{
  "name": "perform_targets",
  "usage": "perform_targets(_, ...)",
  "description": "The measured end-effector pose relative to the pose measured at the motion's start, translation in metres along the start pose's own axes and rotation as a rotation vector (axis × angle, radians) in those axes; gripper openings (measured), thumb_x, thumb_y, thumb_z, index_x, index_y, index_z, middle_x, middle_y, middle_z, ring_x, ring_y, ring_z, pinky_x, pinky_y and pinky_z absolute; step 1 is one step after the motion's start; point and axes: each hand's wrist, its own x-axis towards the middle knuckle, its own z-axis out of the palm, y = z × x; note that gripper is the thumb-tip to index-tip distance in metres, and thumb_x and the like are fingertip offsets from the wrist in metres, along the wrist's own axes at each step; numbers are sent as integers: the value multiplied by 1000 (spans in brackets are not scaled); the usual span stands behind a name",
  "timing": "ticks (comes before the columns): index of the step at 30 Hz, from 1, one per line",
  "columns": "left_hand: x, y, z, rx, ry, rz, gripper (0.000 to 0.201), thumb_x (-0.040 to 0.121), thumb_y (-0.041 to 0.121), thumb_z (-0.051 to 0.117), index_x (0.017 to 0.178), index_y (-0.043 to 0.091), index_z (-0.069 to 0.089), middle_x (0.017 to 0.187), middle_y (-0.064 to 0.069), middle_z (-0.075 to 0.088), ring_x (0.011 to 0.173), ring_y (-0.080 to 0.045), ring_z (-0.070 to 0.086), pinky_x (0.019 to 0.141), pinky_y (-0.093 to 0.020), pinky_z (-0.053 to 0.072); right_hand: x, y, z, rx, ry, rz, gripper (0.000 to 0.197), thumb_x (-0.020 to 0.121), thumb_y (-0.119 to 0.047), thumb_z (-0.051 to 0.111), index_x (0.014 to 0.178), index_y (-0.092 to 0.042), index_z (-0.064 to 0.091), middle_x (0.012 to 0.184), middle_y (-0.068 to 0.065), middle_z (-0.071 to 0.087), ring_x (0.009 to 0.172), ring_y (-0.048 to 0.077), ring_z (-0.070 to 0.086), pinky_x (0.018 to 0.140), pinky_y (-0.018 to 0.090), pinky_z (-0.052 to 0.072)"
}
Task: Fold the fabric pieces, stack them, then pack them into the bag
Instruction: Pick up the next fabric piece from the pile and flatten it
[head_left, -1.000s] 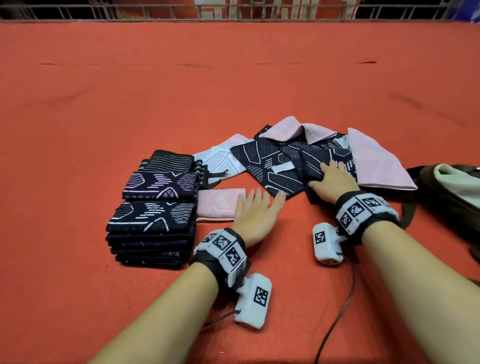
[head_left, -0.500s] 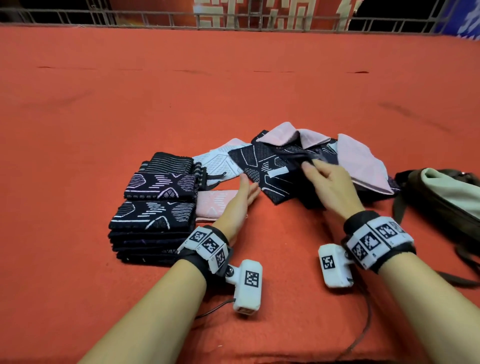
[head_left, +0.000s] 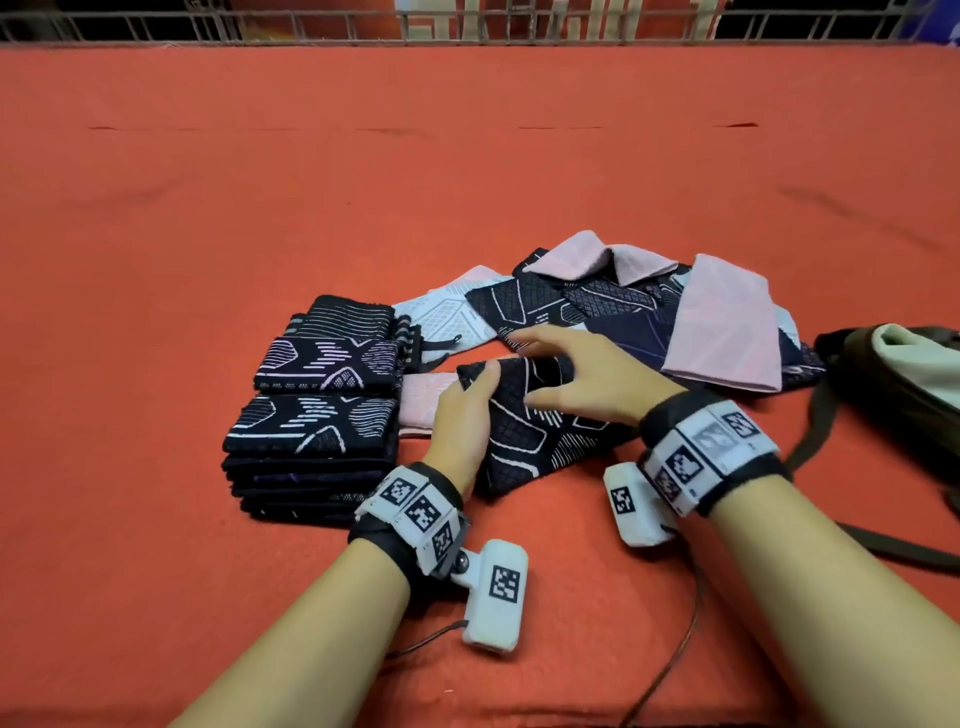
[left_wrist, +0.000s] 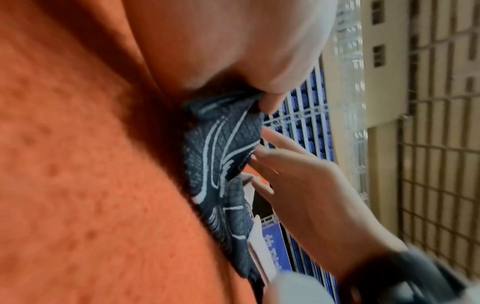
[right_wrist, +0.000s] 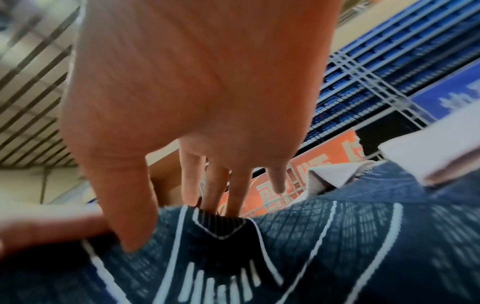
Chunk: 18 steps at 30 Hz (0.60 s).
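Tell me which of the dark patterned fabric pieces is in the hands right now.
The loose dark piece nearest the person, pinched at its left corner by the left hand, right hand on top. The others sit in the folded stack or the unfolded pile behind.

Even bright light, soft shadows, wide-angle edge bending, blurred wrist views

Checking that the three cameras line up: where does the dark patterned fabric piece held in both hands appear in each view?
Head: dark fabric piece at centre, between left hand and right hand.
Left wrist: fabric at centre, pinched at its top.
Right wrist: fabric fills the bottom, under the fingers.
Shared landmark: its white line pattern; the orange cloth shows only in head and left wrist.
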Motion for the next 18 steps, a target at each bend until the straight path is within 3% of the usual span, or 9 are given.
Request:
perform_targets(2, -5, 10, 2, 201, 46, 190, 28, 102, 32, 52, 113, 18, 74, 107, -1, 75, 107, -15, 69, 100, -37, 51, 9, -3, 2, -110, 66, -25, 49, 77, -37, 77, 124, -40, 65, 113, -16, 72, 107, 2, 65, 100, 35, 51)
perform_targets(4, -8, 26, 3, 292, 89, 340, 25, 98, 41, 57, 105, 22, 72, 102, 1, 74, 101, -16, 69, 95, -41, 53, 13, -4, -3, -114, 232, -50, 35, 76, -46, 70, 109, -37, 71, 97, -17, 74, 92, 1, 67, 87, 38, 55)
perform_targets(7, 0, 48, 6, 219, 133, 405, 35, 85, 41, 76, 112, 21, 64, 103, 5, 73, 97, -11, 70, 88, -34, 56, 15, -4, -23, 224, 409, -38, 7, 86, -26, 75, 82, -20, 72, 73, -13, 70, 70, 2, 62, 71, 32, 53)
perform_targets(9, 17, 56, 13, 120, 127, 353, 48, 82, 34, 81, 121, 22, 56, 107, 5, 72, 99, -9, 70, 89, -33, 57, 19, 1, -39, 578, 377, 89, 4, 90, -9, 70, 92, -11, 73, 84, -2, 75, 82, 15, 70, 81, 39, 57)
perform_targets(12, 51, 55, 33, 21, 40, 219, 22, 88, 16, 72, 108, 19, 62, 98, -2, 77, 91, -17, 74, 87, -51, 60, 32, 19, -49, 893, 266, 245, 24, 96, -3, 60, 118, 4, 66, 112, 24, 73, 99, 37, 71, 95, 51, 55)
perform_targets(14, 71, 47, 44, 61, 36, 224, 14, 88, 9, 66, 100, 15, 70, 95, -4, 78, 90, -20, 74, 89, -55, 58, 37, 37, -41, 953, 289, 302, 27, 97, -5, 58, 121, 4, 64, 113, 25, 72, 95, 35, 71, 92, 49, 57)
perform_targets(18, 96, 22, 47, 73, -28, 217, 26, 85, 15, 61, 108, 15, 74, 106, -3, 77, 104, -25, 72, 97, -52, 54, 39, 78, -10, 1072, 310, 386, 26, 96, -5, 56, 121, -1, 65, 112, 23, 73, 90, 30, 71, 86, 42, 58)
